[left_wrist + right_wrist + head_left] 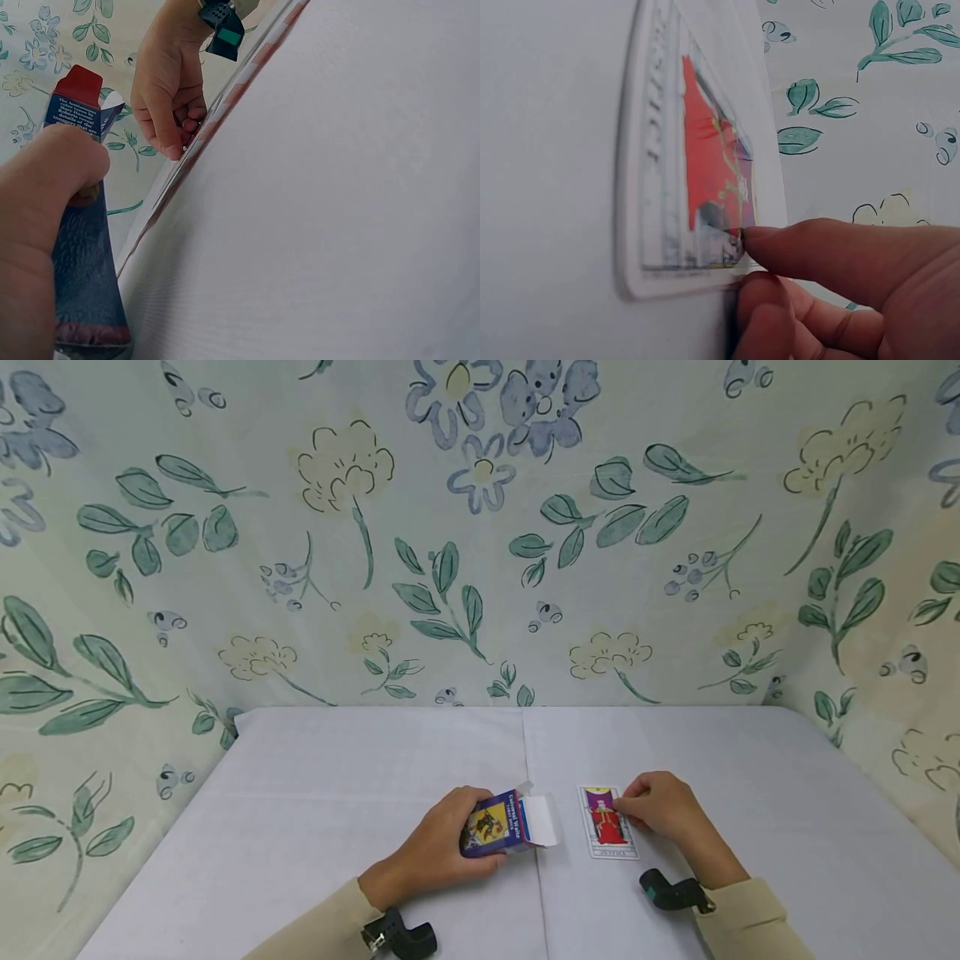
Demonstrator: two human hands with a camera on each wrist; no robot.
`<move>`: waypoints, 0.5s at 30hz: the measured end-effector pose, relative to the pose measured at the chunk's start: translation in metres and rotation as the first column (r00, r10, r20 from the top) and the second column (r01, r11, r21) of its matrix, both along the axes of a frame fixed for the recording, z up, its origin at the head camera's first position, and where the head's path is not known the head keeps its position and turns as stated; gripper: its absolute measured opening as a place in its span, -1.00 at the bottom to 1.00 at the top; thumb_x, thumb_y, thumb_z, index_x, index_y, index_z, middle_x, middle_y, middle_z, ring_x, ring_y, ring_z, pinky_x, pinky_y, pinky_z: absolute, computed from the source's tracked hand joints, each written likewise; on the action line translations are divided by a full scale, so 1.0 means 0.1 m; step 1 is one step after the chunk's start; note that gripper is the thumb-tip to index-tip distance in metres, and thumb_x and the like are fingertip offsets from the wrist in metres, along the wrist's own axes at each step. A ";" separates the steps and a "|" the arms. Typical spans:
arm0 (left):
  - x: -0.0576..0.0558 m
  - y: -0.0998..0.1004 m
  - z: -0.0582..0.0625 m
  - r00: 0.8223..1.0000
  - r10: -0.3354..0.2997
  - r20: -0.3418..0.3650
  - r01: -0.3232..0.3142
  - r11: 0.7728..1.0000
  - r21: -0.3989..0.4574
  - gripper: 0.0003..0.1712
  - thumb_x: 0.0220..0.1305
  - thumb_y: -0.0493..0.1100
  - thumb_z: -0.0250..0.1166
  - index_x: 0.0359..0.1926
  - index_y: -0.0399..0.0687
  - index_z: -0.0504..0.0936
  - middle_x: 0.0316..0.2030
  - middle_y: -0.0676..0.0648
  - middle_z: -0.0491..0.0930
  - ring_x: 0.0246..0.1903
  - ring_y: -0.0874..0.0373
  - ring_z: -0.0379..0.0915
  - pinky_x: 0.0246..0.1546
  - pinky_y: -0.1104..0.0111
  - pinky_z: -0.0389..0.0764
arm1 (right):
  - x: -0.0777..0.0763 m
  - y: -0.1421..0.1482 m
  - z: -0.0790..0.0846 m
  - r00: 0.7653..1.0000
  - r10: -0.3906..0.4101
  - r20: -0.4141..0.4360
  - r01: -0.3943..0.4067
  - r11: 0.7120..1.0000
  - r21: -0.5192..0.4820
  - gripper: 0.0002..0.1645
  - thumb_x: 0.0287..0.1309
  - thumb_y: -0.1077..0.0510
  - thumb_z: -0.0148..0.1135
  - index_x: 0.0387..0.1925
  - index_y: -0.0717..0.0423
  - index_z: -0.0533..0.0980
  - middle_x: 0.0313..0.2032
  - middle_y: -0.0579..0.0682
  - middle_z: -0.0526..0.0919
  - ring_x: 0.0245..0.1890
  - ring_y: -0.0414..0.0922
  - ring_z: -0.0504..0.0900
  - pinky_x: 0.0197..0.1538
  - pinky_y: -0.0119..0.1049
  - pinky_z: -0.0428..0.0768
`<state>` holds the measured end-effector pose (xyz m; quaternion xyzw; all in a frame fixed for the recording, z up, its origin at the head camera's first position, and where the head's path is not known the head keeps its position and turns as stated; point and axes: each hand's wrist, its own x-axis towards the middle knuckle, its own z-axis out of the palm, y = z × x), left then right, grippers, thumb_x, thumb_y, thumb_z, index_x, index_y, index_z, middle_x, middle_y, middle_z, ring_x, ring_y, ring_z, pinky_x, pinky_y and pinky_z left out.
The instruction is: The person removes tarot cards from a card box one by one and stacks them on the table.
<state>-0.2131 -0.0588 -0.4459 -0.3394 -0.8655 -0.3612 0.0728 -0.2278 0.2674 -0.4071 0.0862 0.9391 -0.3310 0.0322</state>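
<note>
Now the left hand [438,845] grips the tarot box [491,827]; the right hand [666,810] seemingly pinches the Justice card [605,831] over white cloth [322,768], flowered fabric [465,610] rising beyond both.

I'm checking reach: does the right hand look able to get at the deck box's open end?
Probably yes: the deck box opens toward the right hand, though the Justice card it pinches likely must go first.

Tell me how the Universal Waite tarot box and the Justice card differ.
The Universal Waite tarot box is a thick, dark blue carton; the Justice card is thin and white-bordered. The box, end flap open, is gripped by the left hand; the card is pinched at one edge by the right hand. Both carry printed pictures.
</note>
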 end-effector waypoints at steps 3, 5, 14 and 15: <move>0.00 0.00 0.01 1.000 0.007 0.006 -0.007 1.000 -0.004 -0.16 0.03 0.31 0.37 0.24 0.08 0.33 -0.05 0.19 0.42 -0.15 0.35 0.32 -0.13 0.43 0.47 | 0.00 0.00 0.01 1.000 0.000 0.000 0.000 1.000 0.001 -0.73 0.06 0.11 0.37 -0.45 0.24 0.51 -0.55 0.05 0.49 -0.53 -0.08 0.45 -0.47 -0.30 0.48; 0.00 0.00 0.01 1.000 0.009 0.008 -0.009 1.000 -0.005 -0.16 0.03 0.32 0.36 0.24 0.07 0.33 -0.05 0.19 0.43 -0.15 0.34 0.33 -0.13 0.42 0.47 | 0.00 0.00 0.00 1.000 -0.004 0.006 0.004 1.000 -0.005 -0.73 0.07 0.11 0.37 -0.44 0.24 0.51 -0.56 0.05 0.49 -0.53 -0.07 0.46 -0.47 -0.31 0.48; -0.01 0.00 0.00 1.000 0.001 0.009 -0.001 1.000 -0.005 -0.16 0.04 0.34 0.36 0.25 0.08 0.32 -0.04 0.19 0.42 -0.15 0.34 0.32 -0.13 0.43 0.47 | 0.00 0.04 0.02 0.999 -0.037 0.031 0.040 0.994 -0.101 -0.71 0.13 0.10 0.32 -0.33 0.30 0.54 -0.53 0.07 0.52 -0.55 -0.06 0.51 -0.43 -0.31 0.57; -0.01 0.00 0.00 1.000 0.003 0.009 -0.003 1.000 -0.005 -0.16 0.04 0.34 0.35 0.25 0.08 0.32 -0.04 0.19 0.42 -0.14 0.34 0.32 -0.13 0.43 0.47 | 0.00 0.04 0.02 0.999 -0.039 0.032 0.043 0.993 -0.107 -0.71 0.13 0.10 0.31 -0.32 0.30 0.54 -0.53 0.07 0.52 -0.55 -0.06 0.51 -0.42 -0.31 0.57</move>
